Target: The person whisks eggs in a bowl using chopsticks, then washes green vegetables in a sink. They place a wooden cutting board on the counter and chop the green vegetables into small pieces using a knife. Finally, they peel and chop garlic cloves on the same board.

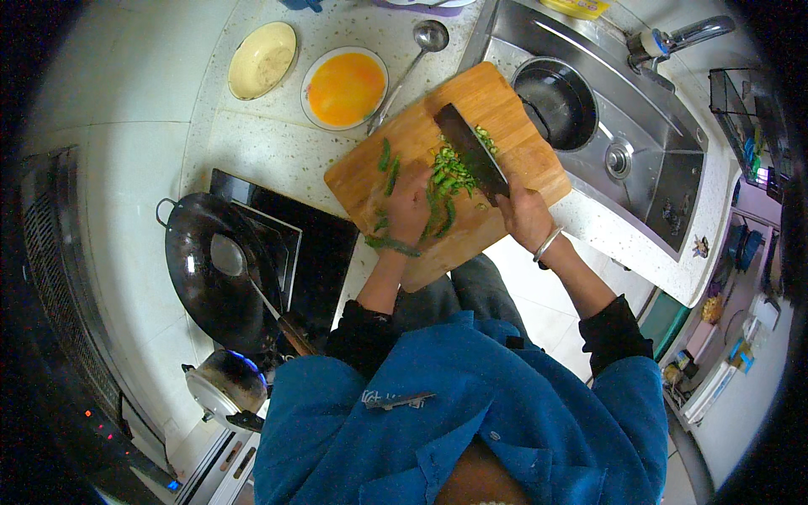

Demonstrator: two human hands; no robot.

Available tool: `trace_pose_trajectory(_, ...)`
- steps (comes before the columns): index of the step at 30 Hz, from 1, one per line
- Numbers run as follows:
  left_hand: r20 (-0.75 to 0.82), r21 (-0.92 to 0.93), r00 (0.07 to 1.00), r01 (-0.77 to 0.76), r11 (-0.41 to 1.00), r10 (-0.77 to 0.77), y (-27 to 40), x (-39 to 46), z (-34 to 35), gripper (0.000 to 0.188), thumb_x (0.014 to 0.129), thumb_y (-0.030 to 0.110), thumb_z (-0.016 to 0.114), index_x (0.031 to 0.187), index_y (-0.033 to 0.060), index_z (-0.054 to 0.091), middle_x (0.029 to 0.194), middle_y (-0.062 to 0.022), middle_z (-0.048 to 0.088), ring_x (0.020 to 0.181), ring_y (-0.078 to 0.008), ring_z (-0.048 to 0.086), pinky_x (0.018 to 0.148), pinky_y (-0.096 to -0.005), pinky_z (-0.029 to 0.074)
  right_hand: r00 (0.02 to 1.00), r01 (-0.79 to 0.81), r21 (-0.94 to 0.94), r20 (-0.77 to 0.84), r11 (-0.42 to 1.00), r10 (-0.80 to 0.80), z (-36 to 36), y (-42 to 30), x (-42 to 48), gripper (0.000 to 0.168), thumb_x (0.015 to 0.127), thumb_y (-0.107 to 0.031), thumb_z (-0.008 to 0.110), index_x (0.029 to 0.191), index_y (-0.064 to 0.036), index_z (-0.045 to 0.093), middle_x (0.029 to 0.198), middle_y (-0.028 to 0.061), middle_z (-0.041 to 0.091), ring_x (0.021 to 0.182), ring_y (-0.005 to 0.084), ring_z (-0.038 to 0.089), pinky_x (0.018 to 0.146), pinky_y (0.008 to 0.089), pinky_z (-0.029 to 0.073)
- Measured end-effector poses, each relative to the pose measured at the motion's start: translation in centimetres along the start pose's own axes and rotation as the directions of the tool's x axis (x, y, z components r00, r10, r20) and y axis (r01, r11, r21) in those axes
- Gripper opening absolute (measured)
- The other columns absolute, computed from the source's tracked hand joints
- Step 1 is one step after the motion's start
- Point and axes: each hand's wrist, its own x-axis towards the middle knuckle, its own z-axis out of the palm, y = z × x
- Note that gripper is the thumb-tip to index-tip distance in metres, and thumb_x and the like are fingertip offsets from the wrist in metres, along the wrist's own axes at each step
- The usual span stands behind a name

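Observation:
A wooden cutting board [499,104] lies tilted across the counter's front edge. My right hand [525,211] is closed around the handle end of a dark cleaver [470,148], whose blade lies over the board beside a heap of chopped green peppers [451,170]. Some chopped bits also lie on the blade's far side. My left hand [409,205] rests low over the board, left of the heap, among longer green pepper pieces [448,218]. Blur and the downward view hide its fingertips, so whether it holds a piece is unclear. A silver bangle circles my right wrist.
Beaten egg fills a plate [346,88] beside an empty yellow bowl [263,61] and a metal ladle [431,36]. At left, a wok [208,284] holds a spatula [228,255]; a lidded pot [227,385] stands over a blue flame. The steel sink [631,120] contains a dark pot [555,104].

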Motion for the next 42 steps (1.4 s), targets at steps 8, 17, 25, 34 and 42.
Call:
trace_pose_trajectory(8,-0.019,0.164,0.955,-0.29,0.943,0.297,0.9,0.2,0.4,0.015,0.071,0.003,0.064,0.086,0.0033,0.062,0.098,-0.0105,0.059,0.091,-0.0314,0.054,0.078,-0.0375,0.045,0.972,0.14,-0.275,0.222,0.951,-0.079,-0.4,-2.8,0.1,0.022,0.079,-0.007,0.05,0.096,0.0,0.038,0.062,0.0225,0.057,0.058,0.0427,0.057,0.054,0.0501,0.047)
trace_pose_trajectory(17,-0.066,0.106,0.956,-0.277,0.955,0.284,-0.7,0.4,1.6,0.009,0.074,0.004,0.061,0.083,0.0027,0.062,0.093,-0.0103,0.059,0.083,-0.0294,0.057,0.078,-0.0381,0.044,0.971,0.097,-0.283,0.238,0.954,-0.028,1.1,-4.3,1.6,0.02,0.08,-0.004,0.042,0.098,-0.001,0.035,0.067,0.0237,0.058,0.065,0.0434,0.058,0.059,0.0523,0.046)
trace_pose_trajectory(25,-0.041,0.093,0.963,-0.263,0.96,0.267,-1.0,0.5,1.4,0.008,0.075,0.003,0.059,0.083,0.0037,0.061,0.092,-0.0108,0.059,0.084,-0.032,0.055,0.08,-0.0404,0.043,0.963,0.02,-0.223,0.265,0.975,0.04,0.7,-4.0,3.1,0.012,0.083,-0.007,0.039,0.094,-0.002,0.039,0.078,0.0269,0.06,0.073,0.0442,0.059,0.064,0.0523,0.047)
trace_pose_trajectory(34,0.008,0.037,0.972,-0.234,0.971,0.234,-1.5,1.1,1.3,0.005,0.076,0.008,0.061,0.075,0.0034,0.06,0.087,-0.0103,0.061,0.083,-0.0311,0.056,0.082,-0.0404,0.041,0.967,0.072,-0.261,0.254,0.963,-0.004,2.4,-3.9,2.7,0.018,0.079,-0.004,0.044,0.096,-0.001,0.037,0.071,0.0252,0.058,0.069,0.0433,0.058,0.06,0.051,0.046)
trace_pose_trajectory(42,-0.05,0.09,0.965,-0.253,0.963,0.258,-1.5,0.8,1.2,0.006,0.076,0.003,0.056,0.08,0.0033,0.061,0.093,-0.0115,0.057,0.086,-0.0314,0.053,0.075,-0.0367,0.045,0.953,0.077,-0.189,0.302,0.979,-0.016,-0.4,-3.9,2.2,0.023,0.078,-0.005,0.049,0.097,0.0,0.037,0.069,0.0241,0.057,0.067,0.0439,0.056,0.059,0.0522,0.044)
